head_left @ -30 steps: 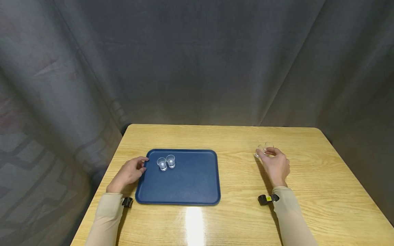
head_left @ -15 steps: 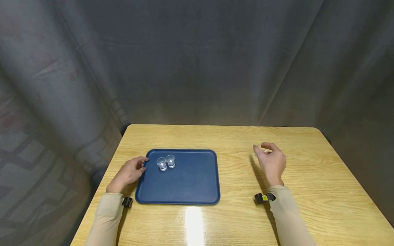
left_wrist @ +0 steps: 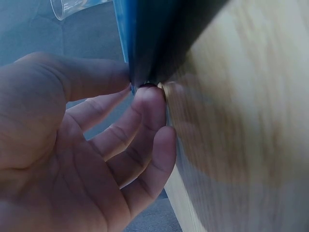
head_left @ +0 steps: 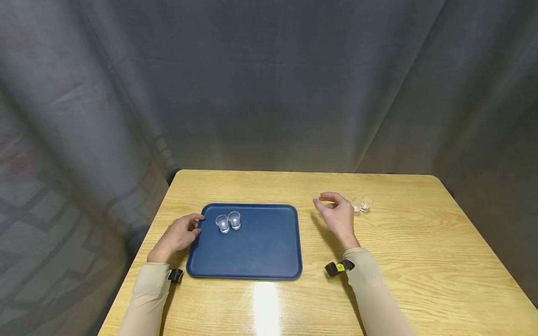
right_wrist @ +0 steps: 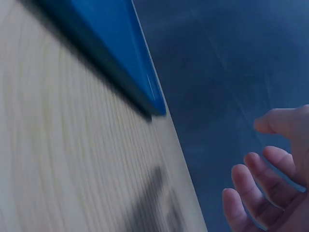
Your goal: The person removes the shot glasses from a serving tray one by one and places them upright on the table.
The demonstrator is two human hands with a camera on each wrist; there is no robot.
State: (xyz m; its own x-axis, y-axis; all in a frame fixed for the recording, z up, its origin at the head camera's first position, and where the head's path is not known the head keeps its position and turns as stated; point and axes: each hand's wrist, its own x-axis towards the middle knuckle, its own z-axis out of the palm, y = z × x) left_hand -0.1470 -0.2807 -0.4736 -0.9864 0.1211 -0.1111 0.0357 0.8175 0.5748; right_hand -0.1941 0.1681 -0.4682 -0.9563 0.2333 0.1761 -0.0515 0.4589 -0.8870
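At the left end of the blue tray [head_left: 252,252], my left hand [head_left: 178,235] pinches the rim [left_wrist: 126,36]. Its thumb is against the edge and a fingertip sits at the underside. Two small clear shot glasses, one [head_left: 222,225] beside the other [head_left: 234,221], stand upright at the tray's upper left. My right hand [head_left: 338,217] hovers over the table between the tray and two more shot glasses. It holds nothing, and thumb and fingers are apart in the right wrist view. One of those glasses [head_left: 367,204] shows fully; the other [head_left: 356,206] is partly covered by the hand.
The light wooden table [head_left: 403,252] extends around the tray. Dark grey curtains [head_left: 269,93] hang behind it and along both sides. A bright reflection [head_left: 266,308] lies on the tabletop near the front.
My right hand has let go at the right-hand shot glasses and moved left toward the tray, leaving both standing on the table. My left hand and the tray stay in place.
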